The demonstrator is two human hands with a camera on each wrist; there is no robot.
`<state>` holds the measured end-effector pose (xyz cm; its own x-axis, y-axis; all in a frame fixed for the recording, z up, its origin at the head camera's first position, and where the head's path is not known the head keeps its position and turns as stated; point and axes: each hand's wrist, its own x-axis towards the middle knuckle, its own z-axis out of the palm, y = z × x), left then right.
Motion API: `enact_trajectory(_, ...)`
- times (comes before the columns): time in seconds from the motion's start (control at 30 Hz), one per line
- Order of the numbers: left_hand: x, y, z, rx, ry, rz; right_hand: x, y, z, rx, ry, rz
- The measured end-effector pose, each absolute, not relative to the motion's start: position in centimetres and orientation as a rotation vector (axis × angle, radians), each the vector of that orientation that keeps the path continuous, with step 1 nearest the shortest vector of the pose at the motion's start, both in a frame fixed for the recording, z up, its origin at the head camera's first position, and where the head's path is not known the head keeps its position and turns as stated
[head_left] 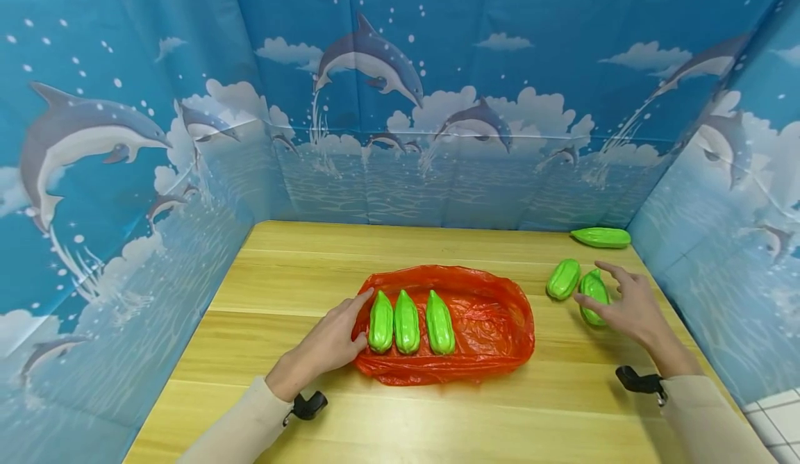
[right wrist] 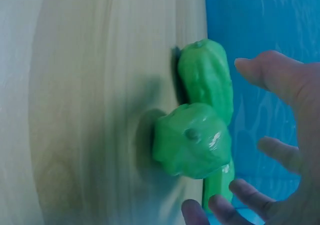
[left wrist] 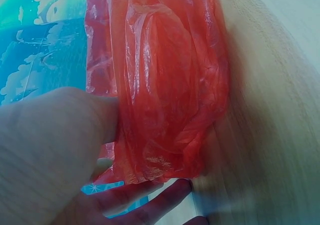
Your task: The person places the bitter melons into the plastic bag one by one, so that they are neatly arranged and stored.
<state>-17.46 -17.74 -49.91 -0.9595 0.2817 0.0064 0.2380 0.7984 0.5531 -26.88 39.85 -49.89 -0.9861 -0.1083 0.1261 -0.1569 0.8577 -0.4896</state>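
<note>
A red plastic bag (head_left: 494, 318) lies spread open on the table, with three glossy green ridged gourds (head_left: 407, 321) side by side in its left half. My left hand (head_left: 334, 332) grips the bag's left end, thumb on the near side; in the left wrist view the red film (left wrist: 160, 75) hides part of the fingers. On the right, my right hand (head_left: 628, 308) hovers with thumb and fingers spread about another green gourd (head_left: 592, 297). The right wrist view shows a gap between that gourd (right wrist: 192, 142) and the fingers.
Left of the right hand lies one more gourd (head_left: 564, 279), and a further gourd (head_left: 601, 237) is at the table's back right corner. Blue dolphin-print sheets (head_left: 437, 172) wall the wooden table (head_left: 300, 262) at the back and both sides.
</note>
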Motion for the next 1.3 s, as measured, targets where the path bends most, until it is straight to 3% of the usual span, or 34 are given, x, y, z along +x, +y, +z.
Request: enact_trajectory(1.3,-17.4,-17.8,-50.2,0.402,2.901,0.881,-27.3,40.7,-51.4,0.093,-3.018,0.81)
